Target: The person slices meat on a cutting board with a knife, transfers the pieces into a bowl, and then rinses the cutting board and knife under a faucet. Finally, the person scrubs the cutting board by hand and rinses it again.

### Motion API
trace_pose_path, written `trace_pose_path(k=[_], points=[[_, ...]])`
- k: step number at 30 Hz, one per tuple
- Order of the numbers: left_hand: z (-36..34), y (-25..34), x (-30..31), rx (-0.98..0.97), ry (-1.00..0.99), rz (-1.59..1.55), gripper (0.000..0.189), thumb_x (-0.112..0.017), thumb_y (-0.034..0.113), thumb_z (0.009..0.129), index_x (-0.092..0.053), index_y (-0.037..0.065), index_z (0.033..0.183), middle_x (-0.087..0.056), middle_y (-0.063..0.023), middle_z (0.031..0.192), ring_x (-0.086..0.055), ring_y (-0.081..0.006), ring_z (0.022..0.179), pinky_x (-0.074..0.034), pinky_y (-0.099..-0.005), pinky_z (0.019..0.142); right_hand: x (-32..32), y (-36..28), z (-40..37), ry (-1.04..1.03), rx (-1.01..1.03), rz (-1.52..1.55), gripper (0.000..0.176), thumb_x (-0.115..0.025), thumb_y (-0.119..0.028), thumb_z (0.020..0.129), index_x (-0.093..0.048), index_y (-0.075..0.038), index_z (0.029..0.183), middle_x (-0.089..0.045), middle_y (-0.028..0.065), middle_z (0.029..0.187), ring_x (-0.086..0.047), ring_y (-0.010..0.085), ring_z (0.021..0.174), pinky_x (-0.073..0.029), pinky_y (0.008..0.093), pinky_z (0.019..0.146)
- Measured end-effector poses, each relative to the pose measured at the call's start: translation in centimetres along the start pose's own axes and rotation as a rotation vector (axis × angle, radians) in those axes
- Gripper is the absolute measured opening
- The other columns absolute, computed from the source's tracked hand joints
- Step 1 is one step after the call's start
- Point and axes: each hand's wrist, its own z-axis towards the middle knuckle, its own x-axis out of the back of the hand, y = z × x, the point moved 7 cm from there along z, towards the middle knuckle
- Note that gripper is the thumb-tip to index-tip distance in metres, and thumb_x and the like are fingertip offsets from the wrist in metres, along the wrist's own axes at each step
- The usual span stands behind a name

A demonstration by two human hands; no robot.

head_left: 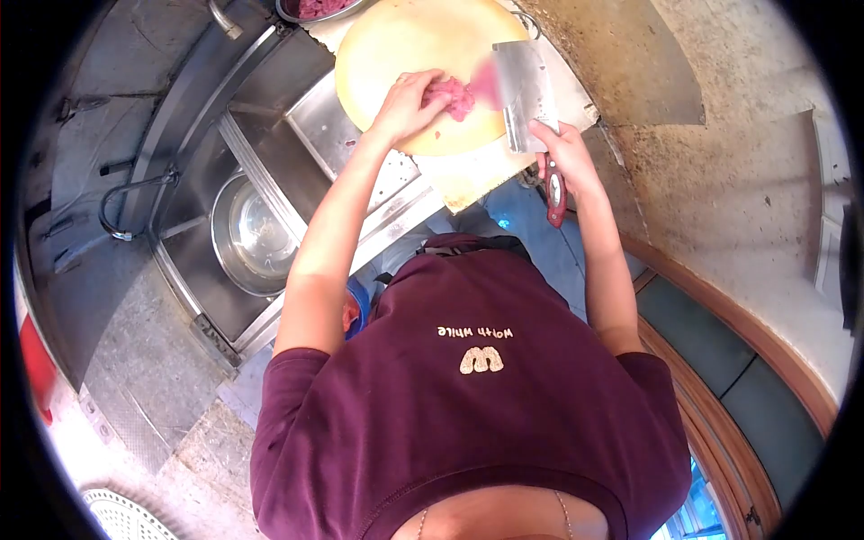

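Observation:
A round yellow cutting board [387, 45] lies at the top centre. On it, my left hand [414, 103] rests with curled fingers on a pile of pink sliced meat [457, 99]. My right hand [567, 153] grips a wide cleaver [526, 90] where its blade meets the red handle. The blade is over the board's right edge, just right of the meat. More pink meat [486, 85], blurred, lies against the blade's left side. A small scrap of meat sits near the board's front edge.
Left of the board is a steel sink [270, 135] with a metal basin [256, 234] in it and a curved faucet [117, 202] beyond. A metal bowl [346, 11] of meat stands behind the board. A blue object [358, 306] shows beside my left arm.

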Motion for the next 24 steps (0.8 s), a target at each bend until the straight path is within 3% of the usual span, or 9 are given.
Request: trace_pose_path(k=[2,6,7,8,10,13,19,22,24], points=[[-0.5,0.1,-0.6,-0.032,-0.125,-0.052,0.045,-0.062,0.033,0.078,-0.057,0.003,0.111,-0.056,-0.0135,0.109,-0.051,-0.0308,0.102,-0.039,-0.0365,0.092,-0.7,-0.4,-0.5,0.018,0.031,-0.079,0.027,-0.056,-0.028,0.086,-0.058,-0.002,0.077,-0.046,0.0012,0.047,-0.044,0.0112,0.036,-0.036,0.0252,0.035],[-3.2,0.8,-0.3,0.127,0.006,-0.065,0.044,-0.067,0.028,0.074,-0.057,0.002,0.108,-0.058,-0.0155,0.103,-0.053,-0.0310,0.099,-0.042,-0.0377,0.087,-2.5,-0.5,-1.0,0.036,0.147,-0.391,0.034,-0.052,-0.030,0.087,-0.058,0.000,0.074,-0.053,0.0090,0.053,-0.051,0.0188,0.042,-0.042,0.0330,0.043],[-3.7,1.2,0.0,0.123,0.062,-0.034,0.042,-0.070,0.024,0.072,-0.057,0.001,0.105,-0.058,-0.0160,0.100,-0.053,-0.0317,0.095,-0.043,-0.0384,0.084,-3.3,-1.2,-1.3,0.064,0.269,-0.582,0.035,-0.048,-0.032,0.087,-0.059,0.000,0.078,-0.057,0.0153,0.059,-0.057,0.0305,0.053,-0.045,0.0396,0.054],[-4.1,1.4,0.2,0.145,0.105,-0.045,0.041,-0.070,0.023,0.072,-0.057,0.001,0.104,-0.058,-0.0162,0.100,-0.053,-0.0318,0.094,-0.043,-0.0383,0.084,-3.9,-1.3,-1.7,0.092,0.265,-0.725,0.035,-0.046,-0.032,0.087,-0.061,-0.002,0.080,-0.059,0.0194,0.065,-0.059,0.0387,0.066,-0.046,0.0444,0.064],[-4.8,1.6,0.8,0.194,0.196,-0.064,0.039,-0.071,0.020,0.071,-0.057,0.002,0.103,-0.058,-0.0166,0.098,-0.054,-0.0321,0.092,-0.043,-0.0382,0.084,-5.6,-1.8,-2.3,0.109,0.299,-0.955,0.034,-0.045,-0.031,0.087,-0.062,-0.002,0.081,-0.061,0.0215,0.070,-0.061,0.0390,0.071,-0.047,0.0466,0.067],[-5.0,1.6,1.7,0.111,0.296,-0.010,0.034,-0.070,0.015,0.069,-0.058,0.003,0.098,-0.059,-0.0145,0.093,-0.054,-0.0303,0.090,-0.045,-0.0368,0.081,-7.1,-1.9,-2.3,0.052,0.299,-1.071,0.032,-0.045,-0.029,0.087,-0.061,-0.002,0.082,-0.061,0.0238,0.073,-0.061,0.0393,0.074,-0.047,0.0475,0.070],[-4.1,0.5,0.2,0.047,0.234,-0.091,0.020,-0.070,0.010,0.067,-0.062,0.002,0.082,-0.062,-0.0103,0.086,-0.057,-0.0268,0.085,-0.048,-0.0346,0.075,-8.5,-1.4,0.3,-0.057,0.308,-1.134,0.031,-0.045,-0.024,0.085,-0.062,0.001,0.081,-0.062,0.0242,0.078,-0.061,0.0392,0.079,-0.047,0.0461,0.073],[-3.9,-0.4,0.0,0.105,0.202,-0.116,0.019,-0.070,0.010,0.065,-0.062,0.002,0.080,-0.062,-0.0108,0.085,-0.058,-0.0269,0.083,-0.048,-0.0349,0.075,-11.0,-1.5,5.3,-0.054,0.348,-1.046,0.031,-0.047,-0.024,0.084,-0.062,0.002,0.090,-0.061,0.0253,0.084,-0.060,0.0401,0.082,-0.046,0.0474,0.075],[-3.9,0.1,0.0,0.055,0.197,-0.106,0.020,-0.069,0.009,0.066,-0.062,0.003,0.083,-0.062,-0.0108,0.086,-0.058,-0.0267,0.084,-0.048,-0.0351,0.075,-12.8,-3.6,6.7,-0.118,0.252,-1.059,0.032,-0.049,-0.024,0.083,-0.060,0.005,0.091,-0.061,0.0268,0.085,-0.059,0.0406,0.085,-0.046,0.0469,0.076]])
